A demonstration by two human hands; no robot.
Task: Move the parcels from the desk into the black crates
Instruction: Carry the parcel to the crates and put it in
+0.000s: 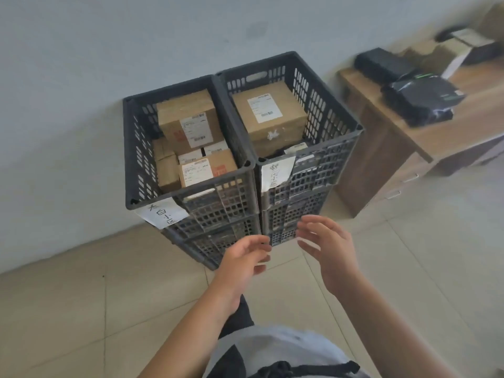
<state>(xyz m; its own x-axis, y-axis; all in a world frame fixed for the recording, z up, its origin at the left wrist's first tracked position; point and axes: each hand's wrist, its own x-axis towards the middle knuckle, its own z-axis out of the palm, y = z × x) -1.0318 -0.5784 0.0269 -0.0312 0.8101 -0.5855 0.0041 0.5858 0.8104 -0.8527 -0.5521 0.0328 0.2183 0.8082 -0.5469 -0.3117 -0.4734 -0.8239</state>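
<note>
Two stacks of black crates stand side by side against the wall. The left crate (131, 159) holds several brown cardboard parcels with white labels, the biggest (188, 120) on top at the back. The right crate (338, 126) holds one large labelled cardboard parcel (268, 113). On the wooden desk (425, 137) at the right lie black bagged parcels (420, 100) and some cardboard boxes (433, 54). My left hand (241, 259) and my right hand (327, 245) hover empty in front of the crates, fingers relaxed and spread, palms facing each other.
White paper tags (162, 212) with handwriting hang on the crates' front rims. The floor is beige tile. A pale wall runs behind the crates. The desk has drawers on its front, close to the right crate stack.
</note>
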